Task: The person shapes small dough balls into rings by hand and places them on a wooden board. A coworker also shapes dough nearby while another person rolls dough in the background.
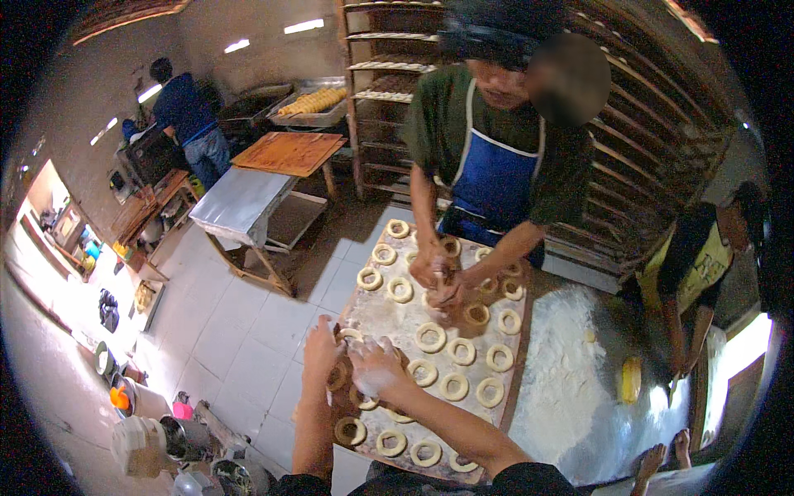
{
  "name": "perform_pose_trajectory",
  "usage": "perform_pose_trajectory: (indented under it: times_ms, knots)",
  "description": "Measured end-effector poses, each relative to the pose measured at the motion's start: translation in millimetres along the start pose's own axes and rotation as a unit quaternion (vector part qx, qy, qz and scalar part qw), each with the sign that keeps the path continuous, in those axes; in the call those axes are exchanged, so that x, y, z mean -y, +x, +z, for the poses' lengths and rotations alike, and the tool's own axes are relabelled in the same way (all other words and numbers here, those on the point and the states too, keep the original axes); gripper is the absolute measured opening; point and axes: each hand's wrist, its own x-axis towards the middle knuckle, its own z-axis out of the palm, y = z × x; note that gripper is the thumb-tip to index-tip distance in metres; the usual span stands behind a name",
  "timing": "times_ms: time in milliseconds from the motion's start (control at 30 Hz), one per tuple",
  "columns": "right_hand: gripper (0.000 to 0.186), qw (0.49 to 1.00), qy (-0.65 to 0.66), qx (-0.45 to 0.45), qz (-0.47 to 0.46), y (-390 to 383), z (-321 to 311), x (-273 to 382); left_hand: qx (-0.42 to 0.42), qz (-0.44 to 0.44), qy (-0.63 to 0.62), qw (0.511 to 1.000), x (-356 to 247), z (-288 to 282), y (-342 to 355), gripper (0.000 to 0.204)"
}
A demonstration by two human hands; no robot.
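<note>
Rings of pale dough [431, 337] lie in loose rows on a floured wooden board [385, 318]. Over the board's left edge, my left hand [321, 351] is raised with its fingers bent around one side of a dough ring [351, 334]. My right hand [377, 369], dusted with flour, has its curled fingers at the other side of that ring. Part of the ring is hidden by my fingers. Below my hands, more rings are partly covered by my wrists. Across the board, a co-worker's hands [444, 285] are together over other rings, blurred.
Right of the board, flour [562, 355] covers the tabletop, with a yellow packet [631, 380] beyond. Another person [691, 256] leans in at the right. Racks of trays [393, 66] stand behind the co-worker. A metal-topped table [240, 202] is at left; buckets [141, 442] stand lower left.
</note>
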Motion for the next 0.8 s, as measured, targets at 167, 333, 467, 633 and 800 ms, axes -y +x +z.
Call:
perform_pose_trajectory:
  times_ms: [167, 333, 467, 633, 800]
  knots:
    - [0.052, 0.986, 0.136, -0.102, 0.004, -65.5, -11.9, -28.6, 0.013, -0.055, -0.110, 0.992, 1.0, -0.7, 1.1, 0.073]
    - [0.029, 0.943, 0.201, -0.187, 0.187, -232.6, -31.6, -158.9, -0.059, 0.142, -0.017, 0.988, -42.8, -15.1, -34.0, 0.061]
    - [0.020, 0.810, 0.082, -0.313, 0.489, -368.9, -40.5, -282.0, -0.138, 0.119, -0.090, 0.979, -124.5, -7.6, -74.1, 0.035]
    - [0.016, 0.769, 0.089, -0.293, 0.562, -417.8, -35.1, -425.0, -0.030, 0.140, -0.285, 0.948, -247.1, 26.6, -120.8, 0.013]
    - [0.019, 0.821, 0.152, -0.238, 0.496, -384.8, -20.1, -480.6, 0.041, 0.264, -0.334, 0.904, -346.6, 69.1, -184.1, 0.014]
